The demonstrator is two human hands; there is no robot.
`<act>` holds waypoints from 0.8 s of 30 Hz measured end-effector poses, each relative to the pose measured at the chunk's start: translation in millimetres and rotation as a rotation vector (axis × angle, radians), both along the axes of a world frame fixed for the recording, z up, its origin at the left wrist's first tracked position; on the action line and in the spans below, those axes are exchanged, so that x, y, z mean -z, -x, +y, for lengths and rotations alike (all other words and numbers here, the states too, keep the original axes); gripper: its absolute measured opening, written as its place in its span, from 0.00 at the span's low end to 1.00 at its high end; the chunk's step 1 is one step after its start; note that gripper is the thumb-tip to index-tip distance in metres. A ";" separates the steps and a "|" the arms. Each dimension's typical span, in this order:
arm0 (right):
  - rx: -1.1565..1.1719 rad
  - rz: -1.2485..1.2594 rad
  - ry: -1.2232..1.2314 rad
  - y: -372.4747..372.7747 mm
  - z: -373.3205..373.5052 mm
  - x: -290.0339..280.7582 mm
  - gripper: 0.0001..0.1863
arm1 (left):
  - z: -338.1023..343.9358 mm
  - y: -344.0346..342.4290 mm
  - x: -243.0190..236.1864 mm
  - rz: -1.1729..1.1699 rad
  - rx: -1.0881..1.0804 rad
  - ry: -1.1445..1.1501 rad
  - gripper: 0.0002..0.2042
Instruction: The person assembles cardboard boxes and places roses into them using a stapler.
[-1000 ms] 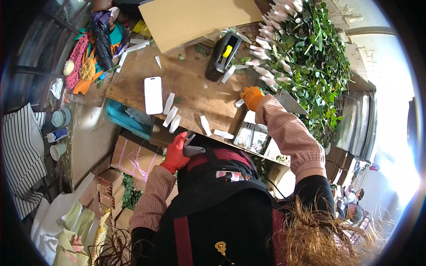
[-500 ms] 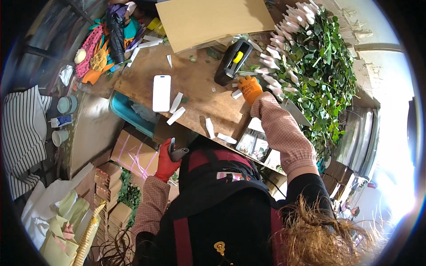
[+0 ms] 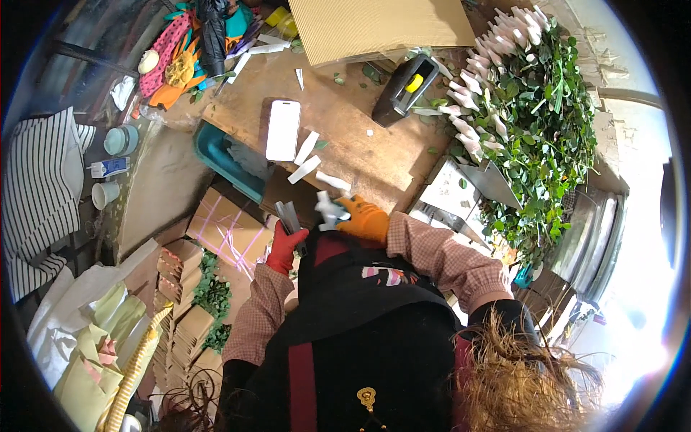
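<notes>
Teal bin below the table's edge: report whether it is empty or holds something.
Not empty: pale, crumpled material shows inside the teal bin. How full, I cannot tell.

Glare bleaches the right side, shadows cross the table (image 3: 353, 129), edges bow.

Worn on the person's head, a wide fisheye camera is looking steeply down from close above, facing over the torso (image 3: 389, 338) and across the worktop's (image 3: 392, 165) near edge
</notes>
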State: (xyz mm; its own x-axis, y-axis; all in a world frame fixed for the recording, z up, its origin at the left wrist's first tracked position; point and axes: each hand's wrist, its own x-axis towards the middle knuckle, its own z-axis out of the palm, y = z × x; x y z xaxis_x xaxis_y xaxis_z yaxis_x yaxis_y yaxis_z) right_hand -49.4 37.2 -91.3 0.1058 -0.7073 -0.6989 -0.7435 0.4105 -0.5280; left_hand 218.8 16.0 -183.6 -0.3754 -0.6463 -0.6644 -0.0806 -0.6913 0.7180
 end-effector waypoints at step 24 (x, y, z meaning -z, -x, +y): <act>-0.177 0.132 0.466 -36.5 -53.2 -12.7 0.33 | -15.5 -4.8 12.2 0.054 -0.240 -0.173 0.26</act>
